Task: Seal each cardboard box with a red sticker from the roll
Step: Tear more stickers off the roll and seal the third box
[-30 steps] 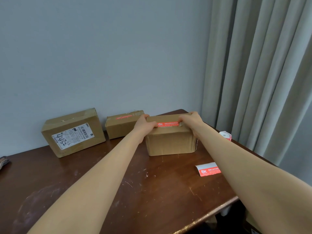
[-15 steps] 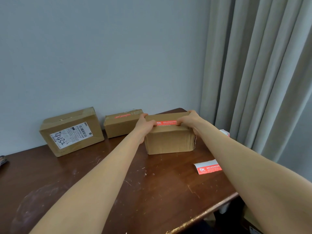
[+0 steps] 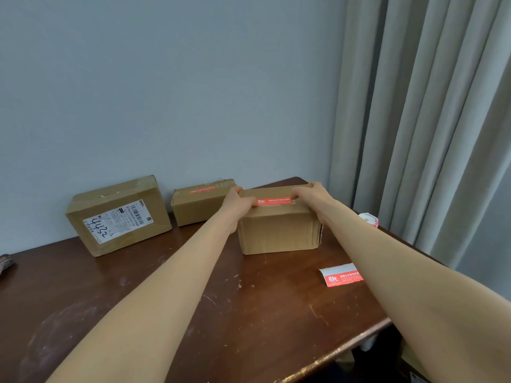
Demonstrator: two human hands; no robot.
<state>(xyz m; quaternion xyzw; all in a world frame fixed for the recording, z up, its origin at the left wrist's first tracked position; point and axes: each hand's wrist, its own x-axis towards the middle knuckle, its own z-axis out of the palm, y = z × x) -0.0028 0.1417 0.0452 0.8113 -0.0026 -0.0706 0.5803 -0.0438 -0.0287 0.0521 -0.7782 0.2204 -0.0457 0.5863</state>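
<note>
A cardboard box [image 3: 276,233] stands at the back right of the wooden table [image 3: 249,313]. A red sticker [image 3: 273,201] lies along its top front edge. My left hand [image 3: 237,203] presses on the sticker's left end and my right hand [image 3: 312,197] on its right end, each at a top corner of the box. Behind my right forearm, the sticker roll [image 3: 369,219] is partly hidden. A loose strip with a red sticker [image 3: 341,277] lies flat on the table near that forearm.
A smaller box [image 3: 199,208] with a red sticker on top stands against the wall. Left of it sits a larger box [image 3: 119,217] with a white shipping label. Grey curtains [image 3: 428,134] hang at the right. A dark object [image 3: 5,265] pokes in at the left edge.
Both hands have stayed on the ends of the sticker on the box. Only the view has shifted slightly.
</note>
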